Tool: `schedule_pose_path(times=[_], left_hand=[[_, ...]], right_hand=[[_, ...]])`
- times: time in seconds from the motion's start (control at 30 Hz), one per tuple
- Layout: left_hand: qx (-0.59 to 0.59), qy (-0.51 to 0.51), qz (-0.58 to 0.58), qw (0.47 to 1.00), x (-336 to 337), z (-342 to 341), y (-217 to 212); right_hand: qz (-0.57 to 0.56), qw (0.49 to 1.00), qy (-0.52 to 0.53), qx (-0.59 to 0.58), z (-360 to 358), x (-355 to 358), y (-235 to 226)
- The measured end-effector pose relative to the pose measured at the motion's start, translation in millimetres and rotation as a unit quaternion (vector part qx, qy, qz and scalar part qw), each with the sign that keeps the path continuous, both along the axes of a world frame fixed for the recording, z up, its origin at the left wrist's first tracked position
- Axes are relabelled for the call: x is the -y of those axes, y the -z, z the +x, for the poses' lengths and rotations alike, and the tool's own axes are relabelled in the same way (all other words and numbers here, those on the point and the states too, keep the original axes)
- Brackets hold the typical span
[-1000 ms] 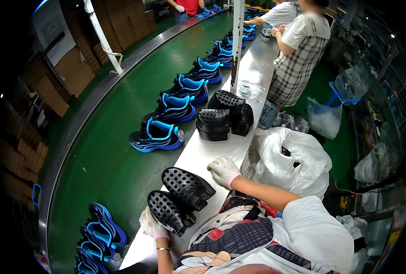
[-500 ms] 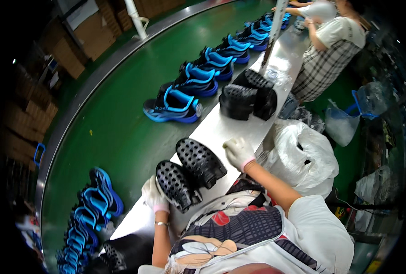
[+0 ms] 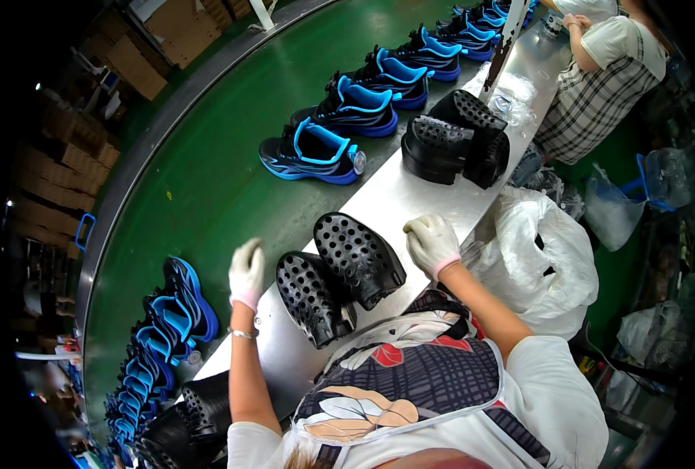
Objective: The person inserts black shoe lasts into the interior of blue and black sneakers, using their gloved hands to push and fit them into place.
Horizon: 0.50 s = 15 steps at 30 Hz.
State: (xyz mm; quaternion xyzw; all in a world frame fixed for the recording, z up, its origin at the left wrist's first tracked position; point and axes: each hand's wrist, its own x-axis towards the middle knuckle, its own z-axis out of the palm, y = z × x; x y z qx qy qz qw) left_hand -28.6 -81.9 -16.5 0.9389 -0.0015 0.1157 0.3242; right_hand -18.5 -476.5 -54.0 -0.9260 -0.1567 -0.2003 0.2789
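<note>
So the two black holed forms, one nearer the left (image 3: 310, 293) and the other a bit farther up (image 3: 357, 254), were lying side by side on the metal bench (image 3: 390, 199) right in front of the wearer, holes facing up, probably so both stayed in easy reach. The left hand (image 3: 247, 273) was just off to their left, near the bench edge by the green surface (image 3: 206, 195), its fingers loosely stretched out side by side with nothing visible in them. The right hand (image 3: 432, 244) was over the bench just right of the forms, fingers curled under, so I honestly couldn't tell if they were closed on anything. More black forms (image 3: 457, 144) sat bunched farther up the bench, I'd guess to save room. The blue-and-black shoes (image 3: 312, 155) stood in a row along the green surface, seemingly to keep the bench free for the forms.
</note>
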Motion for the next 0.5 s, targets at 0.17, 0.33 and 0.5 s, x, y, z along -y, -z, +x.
schedule_pose_path(times=[0.17,0.33,0.5], left_hand=[[0.012,0.108,-0.007,0.994,47.7,84.6,-95.3],[0.032,0.239,0.086,0.967,123.3,138.5,-129.3],[-0.118,0.2,0.078,0.97,153.7,184.2,-75.5]], right_hand=[[0.009,1.0,0.003,-0.016,0.5,2.0,-0.1],[0.02,1.0,-0.014,-0.009,3.4,5.8,-0.9],[0.035,0.999,-0.027,-0.007,4.2,8.0,-4.7]])
